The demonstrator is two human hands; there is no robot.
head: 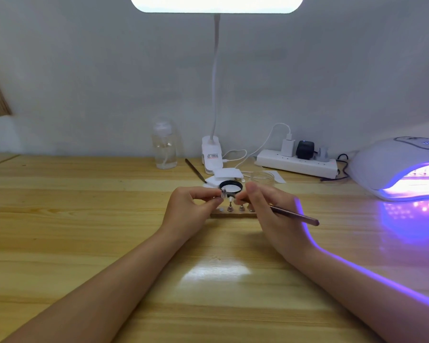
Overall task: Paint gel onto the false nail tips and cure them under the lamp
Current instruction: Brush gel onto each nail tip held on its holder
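My left hand (192, 206) pinches a small peg carrying a false nail tip (224, 194) just above a wooden holder block (233, 215). Several more pegs with tips (241, 208) stand in that block. My right hand (265, 206) grips a thin brush (295, 215), its handle pointing right and its bristle end hidden near the held tip. Behind the hands lies a black-rimmed gel pot lid (230, 186). The white curing lamp (396, 167) at the right glows violet, with something lit inside its opening.
A clear pump bottle (166, 149), a desk lamp's clip base (211, 154), a power strip (297, 164) with plugs and cables, white pads (227, 175), a clear dish (263, 176) and a second brush (195, 170) lie along the back of the wooden table (84, 219).
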